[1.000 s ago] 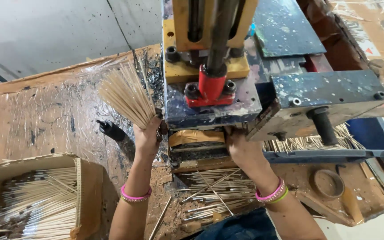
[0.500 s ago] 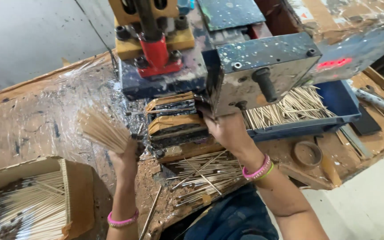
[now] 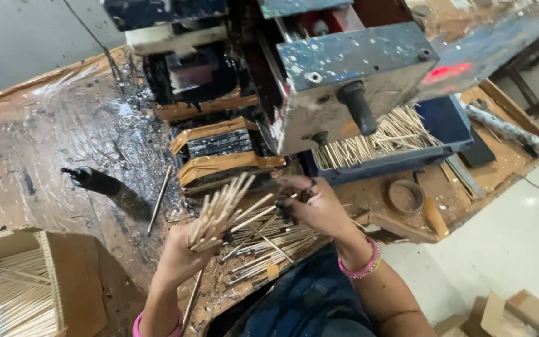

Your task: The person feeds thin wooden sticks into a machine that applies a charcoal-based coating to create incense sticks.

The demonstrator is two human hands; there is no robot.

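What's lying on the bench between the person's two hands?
In the head view, loose thin sticks lie scattered on the bench between the left hand, which grips a fanned bundle of sticks, and the right hand.

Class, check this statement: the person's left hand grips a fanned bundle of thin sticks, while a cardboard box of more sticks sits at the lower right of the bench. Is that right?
Not quite. The cardboard box of sticks sits at the lower left of the bench, not the lower right, as the head view shows. The rest holds: the left hand does grip a fanned bundle of thin sticks.

Left hand (image 3: pixel 179 256) grips stick bundle (image 3: pixel 219 209); right hand (image 3: pixel 316 206) fingers its tips
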